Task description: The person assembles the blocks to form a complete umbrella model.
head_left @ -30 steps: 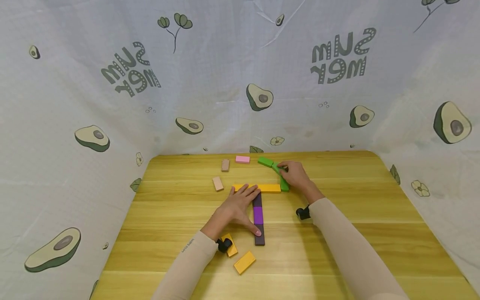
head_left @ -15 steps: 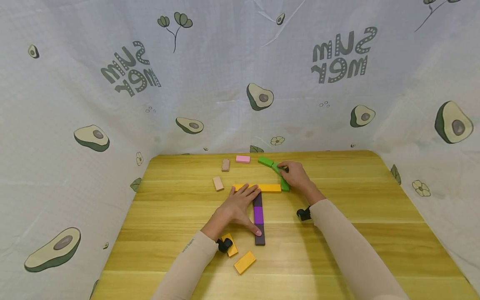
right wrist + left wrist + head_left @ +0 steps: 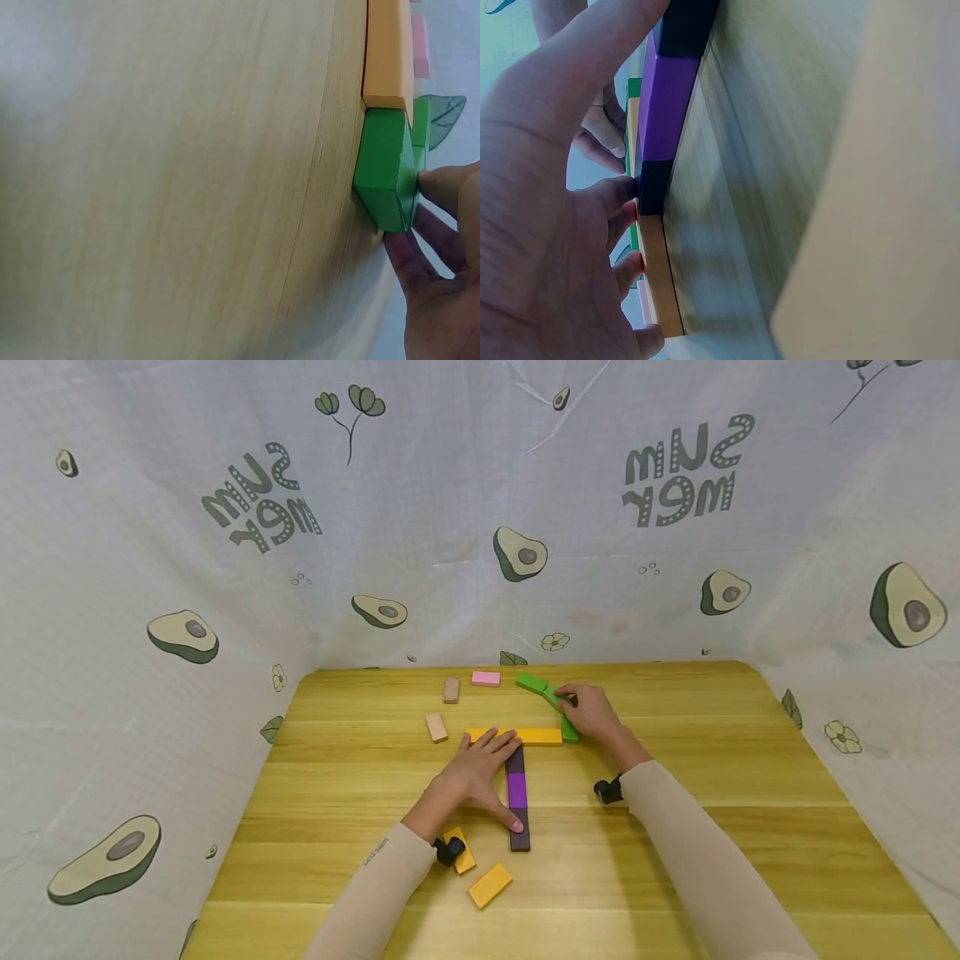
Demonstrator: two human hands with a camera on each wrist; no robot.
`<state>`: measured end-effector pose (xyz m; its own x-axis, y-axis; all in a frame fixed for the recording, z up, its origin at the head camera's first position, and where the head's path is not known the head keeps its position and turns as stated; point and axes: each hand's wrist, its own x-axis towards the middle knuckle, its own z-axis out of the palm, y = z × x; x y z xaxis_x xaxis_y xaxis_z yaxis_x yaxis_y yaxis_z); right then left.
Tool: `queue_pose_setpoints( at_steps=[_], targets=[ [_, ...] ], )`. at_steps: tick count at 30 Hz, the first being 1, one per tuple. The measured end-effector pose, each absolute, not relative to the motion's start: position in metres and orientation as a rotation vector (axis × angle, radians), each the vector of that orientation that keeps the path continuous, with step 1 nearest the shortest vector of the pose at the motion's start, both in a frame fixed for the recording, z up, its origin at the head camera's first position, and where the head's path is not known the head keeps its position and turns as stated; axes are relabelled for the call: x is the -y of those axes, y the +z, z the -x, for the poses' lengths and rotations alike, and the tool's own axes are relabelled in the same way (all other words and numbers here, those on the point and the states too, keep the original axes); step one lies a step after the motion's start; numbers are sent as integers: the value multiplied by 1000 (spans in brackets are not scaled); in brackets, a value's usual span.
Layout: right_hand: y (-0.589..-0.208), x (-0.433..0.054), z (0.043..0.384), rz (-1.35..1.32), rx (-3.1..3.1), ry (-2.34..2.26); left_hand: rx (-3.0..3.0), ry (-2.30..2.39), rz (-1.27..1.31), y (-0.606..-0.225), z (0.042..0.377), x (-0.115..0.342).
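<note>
Spread over the line of blocks, my left hand (image 3: pixel 472 777) lays its fingertips on the yellow row (image 3: pixel 542 737). Its thumb rests on the near dark block (image 3: pixel 519 841); a purple block (image 3: pixel 517 791) and another dark block (image 3: pixel 655 186) continue that line up to the yellow row. My right hand (image 3: pixel 592 712) pinches the middle green block (image 3: pixel 552 695) of a bent green chain, its fingers hiding part of it. The near green block (image 3: pixel 384 150) meets the end of the yellow row, and the far green block (image 3: pixel 531 683) angles away toward the back.
Two loose yellow blocks (image 3: pixel 490 885) lie near my left wrist, one partly under the wrist camera. A pink block (image 3: pixel 486 678), a brown block (image 3: pixel 451 690) and a tan block (image 3: pixel 436 727) lie at the back left. A printed cloth (image 3: pixel 450 527) hangs behind the wooden table (image 3: pixel 675 860).
</note>
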<state>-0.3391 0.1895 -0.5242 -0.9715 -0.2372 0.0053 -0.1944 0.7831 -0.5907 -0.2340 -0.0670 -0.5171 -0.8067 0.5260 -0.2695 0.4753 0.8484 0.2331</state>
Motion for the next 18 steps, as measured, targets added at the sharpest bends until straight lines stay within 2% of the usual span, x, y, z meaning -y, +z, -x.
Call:
queue_pose_setpoints(
  at_steps=[18],
  targets=[
    [-524,-189,344,341,-2894,-1051,-2710,217,-765,-517,232,68]
  ],
)
